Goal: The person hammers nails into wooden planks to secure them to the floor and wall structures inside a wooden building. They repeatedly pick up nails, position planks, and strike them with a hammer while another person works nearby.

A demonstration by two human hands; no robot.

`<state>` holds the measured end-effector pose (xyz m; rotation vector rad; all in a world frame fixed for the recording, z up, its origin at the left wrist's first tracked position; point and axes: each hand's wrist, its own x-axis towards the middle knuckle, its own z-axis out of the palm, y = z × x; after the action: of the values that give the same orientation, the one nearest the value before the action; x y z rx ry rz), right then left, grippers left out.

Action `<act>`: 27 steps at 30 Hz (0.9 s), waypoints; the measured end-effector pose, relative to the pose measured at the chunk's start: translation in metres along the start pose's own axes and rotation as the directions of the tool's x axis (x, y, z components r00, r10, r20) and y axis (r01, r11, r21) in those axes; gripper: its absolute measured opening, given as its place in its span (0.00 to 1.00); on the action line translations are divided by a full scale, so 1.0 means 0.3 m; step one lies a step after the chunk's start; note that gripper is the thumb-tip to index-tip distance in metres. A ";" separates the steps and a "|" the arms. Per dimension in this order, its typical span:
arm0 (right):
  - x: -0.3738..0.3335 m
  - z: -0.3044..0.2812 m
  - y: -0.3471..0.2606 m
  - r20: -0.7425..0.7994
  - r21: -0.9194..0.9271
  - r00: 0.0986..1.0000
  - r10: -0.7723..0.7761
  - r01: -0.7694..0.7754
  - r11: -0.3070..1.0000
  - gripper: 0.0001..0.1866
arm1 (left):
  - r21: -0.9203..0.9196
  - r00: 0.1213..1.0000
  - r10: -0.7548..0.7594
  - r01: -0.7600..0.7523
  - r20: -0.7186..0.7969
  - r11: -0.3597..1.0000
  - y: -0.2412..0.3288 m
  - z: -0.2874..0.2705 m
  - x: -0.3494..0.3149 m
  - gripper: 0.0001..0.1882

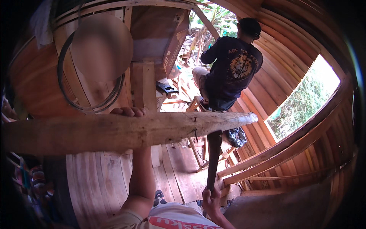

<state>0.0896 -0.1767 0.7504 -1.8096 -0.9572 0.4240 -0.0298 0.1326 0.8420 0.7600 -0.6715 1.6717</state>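
Note:
A long pale wooden plank (91, 131) runs across the view from the left, its right end tapering to a rough point. My left hand (129, 111) is closed over its far edge, fingers on top and the forearm passing beneath. My right hand (211, 197) is wrapped round the near end of a long dark blade (214, 160). The blade stands nearly straight ahead, and its far end reaches the plank's near edge close to the tapered part. Whether they touch, and whether it is a machete or a saw, I cannot tell.
Beyond the plank a person in a black shirt and cap (238, 68) faces away. A dark plastic bag (236, 136) lies near them, by a wooden frame. Coiled black tubing (63, 76) hangs at left. Plank walls curve round a window opening (305, 101) at right; the floor (103, 175) is boarded.

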 end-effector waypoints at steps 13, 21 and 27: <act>0.038 0.053 -0.026 -0.017 -0.074 1.000 -0.022 0.020 0.997 0.08 | 0.042 0.996 0.043 -0.040 -0.084 0.998 -0.059 0.009 -0.028 0.22; -0.016 0.017 -0.061 0.009 -0.041 0.998 -0.059 0.060 0.997 0.07 | 0.033 0.999 0.036 -0.036 0.007 0.999 -0.066 0.000 -0.018 0.22; 0.002 0.041 0.030 -0.011 0.083 1.000 0.009 -0.008 0.996 0.11 | 0.020 0.999 -0.023 0.022 0.038 1.000 -0.052 0.016 -0.018 0.22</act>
<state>0.0857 -0.1703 0.7370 -1.7392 -0.9116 0.4518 -0.0132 0.1290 0.8416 0.8121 -0.6716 1.6491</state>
